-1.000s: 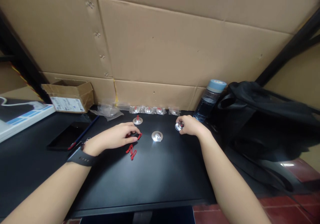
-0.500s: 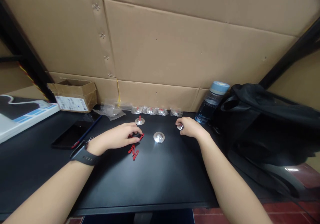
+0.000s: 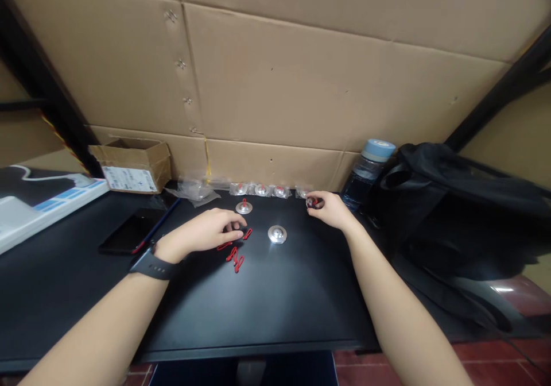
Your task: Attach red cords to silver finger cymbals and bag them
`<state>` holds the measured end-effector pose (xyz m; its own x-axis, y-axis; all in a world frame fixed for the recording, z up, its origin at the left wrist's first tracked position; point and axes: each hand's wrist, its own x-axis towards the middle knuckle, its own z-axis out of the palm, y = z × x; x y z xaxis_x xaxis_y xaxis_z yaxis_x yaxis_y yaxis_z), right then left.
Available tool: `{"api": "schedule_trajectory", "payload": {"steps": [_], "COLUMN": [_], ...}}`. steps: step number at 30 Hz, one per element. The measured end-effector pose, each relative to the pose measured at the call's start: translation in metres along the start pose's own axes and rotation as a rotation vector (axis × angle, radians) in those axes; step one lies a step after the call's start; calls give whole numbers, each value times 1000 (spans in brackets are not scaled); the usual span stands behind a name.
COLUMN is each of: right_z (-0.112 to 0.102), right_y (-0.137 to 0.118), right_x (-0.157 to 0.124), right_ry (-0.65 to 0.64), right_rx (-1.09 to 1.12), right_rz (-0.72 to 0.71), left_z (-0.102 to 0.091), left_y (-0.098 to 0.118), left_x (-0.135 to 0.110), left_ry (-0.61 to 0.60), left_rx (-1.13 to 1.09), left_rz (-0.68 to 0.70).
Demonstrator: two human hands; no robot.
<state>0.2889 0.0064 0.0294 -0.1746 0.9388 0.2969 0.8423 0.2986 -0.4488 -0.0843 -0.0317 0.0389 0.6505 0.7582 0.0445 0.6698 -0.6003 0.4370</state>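
Observation:
My left hand [image 3: 209, 230], with a dark watch on its wrist, lies curled over several small red clips [image 3: 235, 256] on the black table [image 3: 267, 300]; its fingertips pinch one. My right hand [image 3: 329, 209] is closed on a small silver disc with a red piece [image 3: 310, 202] near the back of the table. A bare silver disc [image 3: 276, 234] lies between my hands. Another silver disc with a red loop [image 3: 243, 207] sits just beyond my left hand.
Several bagged discs [image 3: 262, 190] line the cardboard back wall. A water bottle [image 3: 365, 173] and a black bag [image 3: 456, 202] stand at the right. At the left are a cardboard box [image 3: 133, 165], empty plastic bags [image 3: 191, 191], a dark phone [image 3: 129, 232] and a white box [image 3: 38, 202].
My right hand has moved away from me toward the bagged discs, carrying the silver disc. My left hand has stayed on the red clips. The view has shifted slightly.

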Motion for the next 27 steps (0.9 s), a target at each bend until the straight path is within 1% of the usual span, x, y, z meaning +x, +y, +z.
{"api": "schedule_trajectory", "payload": {"steps": [2,5,7,9,12,15,17,21,23,24,25,27], "right_z": [1,4,5,6,4,2,3,9,11,11,11,10], "right_y": [4,9,12,15,17,16,15,11,10,10,10,12], "right_x": [2,3,3,3,2,1,1,3,4,4,4,5], "right_ry": [65,159,199,219,305,395,383,295,285,289,296,306], "right_rx": [38,74,69,45,27,33,43,35,29,28,31,35], "right_rz": [17,61,75,80,109,138,135,88,75,73,72,65], "left_z": [-4,-11,-13,-13,-8,-3,-2,-5,-8,-10,-11,-14], "left_y": [-2,-8,-14,-19,-20,-17,-13,-15,-22,-27,-32,-43], "left_x": [-3,-11,-15,-16,-13,-9,-8,-8,-7,-7,-6,-6], "left_ry": [-12,-76,-116,-132,-122,-79,-62,-45,-4,37,92,242], "left_rx": [-22,-103,-130,-104,-26,21,23,7,36,71,115,223], "left_rz": [-11,-43,-53,-41,1,32,43,51,30,8,-23,-95]}}
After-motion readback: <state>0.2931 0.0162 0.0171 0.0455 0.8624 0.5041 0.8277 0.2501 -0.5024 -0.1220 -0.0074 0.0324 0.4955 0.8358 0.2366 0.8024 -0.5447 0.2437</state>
